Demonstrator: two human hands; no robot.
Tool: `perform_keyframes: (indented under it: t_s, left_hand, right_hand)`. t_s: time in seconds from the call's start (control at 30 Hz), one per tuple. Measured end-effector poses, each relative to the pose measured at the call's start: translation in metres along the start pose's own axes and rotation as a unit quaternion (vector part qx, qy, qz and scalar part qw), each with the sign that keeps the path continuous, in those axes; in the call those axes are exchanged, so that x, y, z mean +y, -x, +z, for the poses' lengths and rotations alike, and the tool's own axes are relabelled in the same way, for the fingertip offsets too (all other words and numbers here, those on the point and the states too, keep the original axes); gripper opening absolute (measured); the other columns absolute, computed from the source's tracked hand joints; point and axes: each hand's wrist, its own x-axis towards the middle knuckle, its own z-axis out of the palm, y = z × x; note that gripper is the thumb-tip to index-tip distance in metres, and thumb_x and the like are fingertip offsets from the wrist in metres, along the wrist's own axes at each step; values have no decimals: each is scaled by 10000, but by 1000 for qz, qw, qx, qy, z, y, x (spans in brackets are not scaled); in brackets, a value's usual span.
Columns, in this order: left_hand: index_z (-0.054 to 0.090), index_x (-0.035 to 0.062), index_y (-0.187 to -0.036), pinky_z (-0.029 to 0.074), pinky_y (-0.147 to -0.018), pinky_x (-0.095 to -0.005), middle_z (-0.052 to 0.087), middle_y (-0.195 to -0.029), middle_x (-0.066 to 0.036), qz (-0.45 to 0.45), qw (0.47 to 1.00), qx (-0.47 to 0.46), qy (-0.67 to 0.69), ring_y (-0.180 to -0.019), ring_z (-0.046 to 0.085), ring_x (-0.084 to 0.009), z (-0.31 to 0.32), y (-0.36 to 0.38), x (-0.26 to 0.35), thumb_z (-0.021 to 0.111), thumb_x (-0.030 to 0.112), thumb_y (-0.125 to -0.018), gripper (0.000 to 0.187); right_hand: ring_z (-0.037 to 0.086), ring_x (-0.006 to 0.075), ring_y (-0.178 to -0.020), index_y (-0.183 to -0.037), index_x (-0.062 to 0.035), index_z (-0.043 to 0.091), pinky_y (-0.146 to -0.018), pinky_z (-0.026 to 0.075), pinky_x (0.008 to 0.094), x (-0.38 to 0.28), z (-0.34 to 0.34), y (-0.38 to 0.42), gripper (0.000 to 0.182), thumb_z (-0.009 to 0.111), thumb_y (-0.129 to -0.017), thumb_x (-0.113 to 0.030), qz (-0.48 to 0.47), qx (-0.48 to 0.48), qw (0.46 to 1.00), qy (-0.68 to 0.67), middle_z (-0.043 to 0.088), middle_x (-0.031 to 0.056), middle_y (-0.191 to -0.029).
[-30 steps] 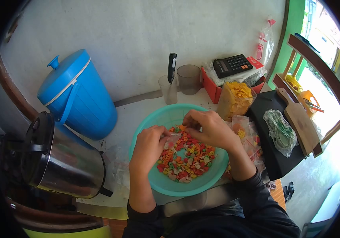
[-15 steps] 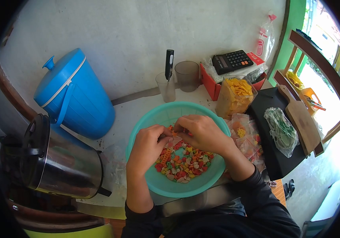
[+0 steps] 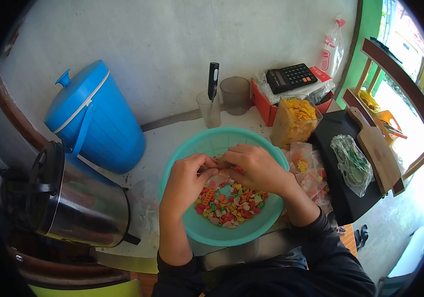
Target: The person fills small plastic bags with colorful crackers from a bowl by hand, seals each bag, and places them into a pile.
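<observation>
A light green plastic basin (image 3: 212, 236) holds many small colourful dry snack pieces (image 3: 231, 205), in red, orange, yellow, green and pale pink. Over its far half, my left hand (image 3: 189, 175) and my right hand (image 3: 251, 166) meet with fingers pinched. Between the fingertips is what looks like a small clear plastic bag (image 3: 217, 181) with reddish pieces in it; the fingers hide most of it. Right of the basin lie several small clear bags of snack pieces (image 3: 305, 171), close to my right forearm.
A blue drinks cooler (image 3: 100, 119) and a steel pot with a black lid (image 3: 90, 203) stand left. Behind the basin are two cups (image 3: 235, 96), one holding a black-handled tool (image 3: 213, 81). A tub of yellow chips (image 3: 296, 119), a calculator (image 3: 291, 77) and a cutting board (image 3: 374, 148) sit right.
My fingertips have drawn slightly closer together, and the right fingers have shifted a little. Both hands stay over the basin. The whole view has moved very slightly.
</observation>
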Motion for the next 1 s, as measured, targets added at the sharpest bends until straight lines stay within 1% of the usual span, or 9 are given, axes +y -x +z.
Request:
perform_keyframes:
  t_s: [0.2, 0.3, 0.4, 0.47, 0.6, 0.7, 0.8, 0.9, 1.0]
  left_hand:
    - [678, -35, -955, 526, -644, -330, 737, -884, -150, -24, 999, 14, 33, -723, 708, -228, -1, 0, -1, 743, 23, -871, 121]
    - [684, -32, -976, 517, -633, -310, 736, -870, -139, -38, 998, 14, 48, -719, 702, -188, -2, 0, 1, 745, 33, -879, 132]
    - [692, -29, -990, 510, -621, -293, 733, -844, -113, -53, 995, 19, 80, -723, 692, -146, -2, 0, 2, 743, 42, -891, 132]
    - [696, -27, -990, 506, -612, -285, 729, -831, -94, -59, 991, 23, 119, -726, 685, -127, -1, 1, 3, 742, 47, -898, 127]
    - [700, -30, -996, 507, -615, -283, 728, -836, -82, -83, 991, 17, 100, -736, 685, -122, -2, -1, 7, 741, 53, -903, 131]
    - [703, -33, -1012, 514, -625, -282, 736, -866, -98, -76, 993, 22, 86, -744, 691, -138, -2, -1, 5, 744, 49, -898, 146]
    - [704, -42, -1035, 541, -668, -277, 745, -895, -105, -54, 996, 17, 65, -775, 702, -144, -1, -1, 1, 733, 26, -901, 152]
    - [703, -55, -1052, 571, -724, -266, 750, -914, -97, -49, 996, 1, 74, -819, 709, -127, -1, 0, 1, 715, -5, -910, 152]
    - [699, -53, -1038, 580, -724, -264, 747, -928, -93, -60, 995, -12, 78, -824, 708, -124, -3, 0, 6, 710, -1, -916, 133]
  right_hand:
    - [662, 337, -888, -955, -32, 675, -756, 531, 436, -2, -2, -1, 150, 719, -812, -43, 43, 22, 993, -110, 680, 117, -858]
    - [665, 337, -904, -973, -21, 677, -772, 539, 420, -2, -4, -2, 171, 739, -817, -53, 36, 8, 995, -87, 682, 120, -870]
    - [677, 305, -919, -974, -16, 673, -746, 550, 407, -2, -6, -3, 176, 748, -817, -39, 17, 27, 995, -97, 690, 118, -882]
    - [686, 284, -897, -975, -10, 670, -719, 555, 394, -6, -7, -4, 185, 755, -811, -29, 55, 23, 990, -131, 686, 121, -897]
    - [697, 251, -836, -975, 5, 660, -675, 558, 369, -3, -5, -3, 192, 760, -812, -13, 80, 25, 985, -150, 664, 129, -919]
    - [679, 206, -808, -1001, 2, 674, -736, 559, 319, -2, -5, -1, 224, 799, -822, -53, 127, 1, 978, -164, 657, 85, -961]
    - [682, 202, -840, -976, -3, 701, -740, 559, 319, 2, -3, -1, 195, 804, -824, -65, 96, -12, 985, -144, 658, 88, -992]
    - [684, 222, -870, -968, -12, 726, -758, 555, 335, -2, -5, -1, 154, 784, -832, -53, 99, -39, 985, -137, 662, 93, -1033]
    - [685, 312, -846, -977, -24, 726, -711, 547, 391, 7, -1, 5, 146, 746, -840, -71, 54, -40, 991, -120, 657, 124, -1013]
